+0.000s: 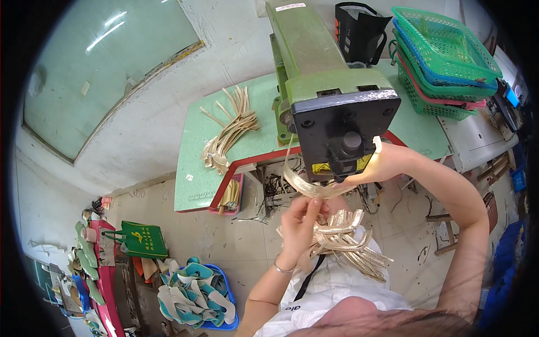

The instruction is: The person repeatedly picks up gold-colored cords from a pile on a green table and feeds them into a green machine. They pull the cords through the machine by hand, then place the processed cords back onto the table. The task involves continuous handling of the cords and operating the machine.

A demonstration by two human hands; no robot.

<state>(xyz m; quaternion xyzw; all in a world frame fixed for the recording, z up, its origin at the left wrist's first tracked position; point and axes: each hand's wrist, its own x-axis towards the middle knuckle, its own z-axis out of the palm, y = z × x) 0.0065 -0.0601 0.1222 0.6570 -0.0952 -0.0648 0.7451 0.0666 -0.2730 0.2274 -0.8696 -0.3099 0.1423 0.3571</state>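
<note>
Left hand (300, 224) clamped on a gold strip (299, 183), thumb and fingers together on it. Strip curves just below the black head of the green machine (314, 48). Right hand (373, 167) at strip's right end, beside the machine head; fingertips partly hidden, can't tell if closed on it. Pile of gold strips (353, 247) on person's lap, below left hand. Another strip bundle (233, 132) on green worktop (193, 182), left of machine. Stacked plastic baskets (412, 90) right of machine.
</note>
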